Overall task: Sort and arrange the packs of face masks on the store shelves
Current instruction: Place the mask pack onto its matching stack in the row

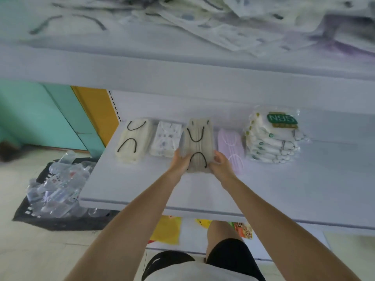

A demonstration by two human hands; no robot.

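Both hands, left hand (179, 161) and right hand (220, 165), clasp the near end of a beige pack of masks with black ear loops (197, 142), third in the row on the white shelf (142, 191), between a patterned white pack (166, 140) and a lilac pack (231, 148). It looks mid-squaring; next, nudge it level with its neighbours, then fetch from the jumbled heap above (223, 27).

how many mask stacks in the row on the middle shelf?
5, left to right: cream stack, white patterned stack, beige stack held by both hands, lilac stack, tall white bagged stack. Upper shelf clutter is too blurred to count.
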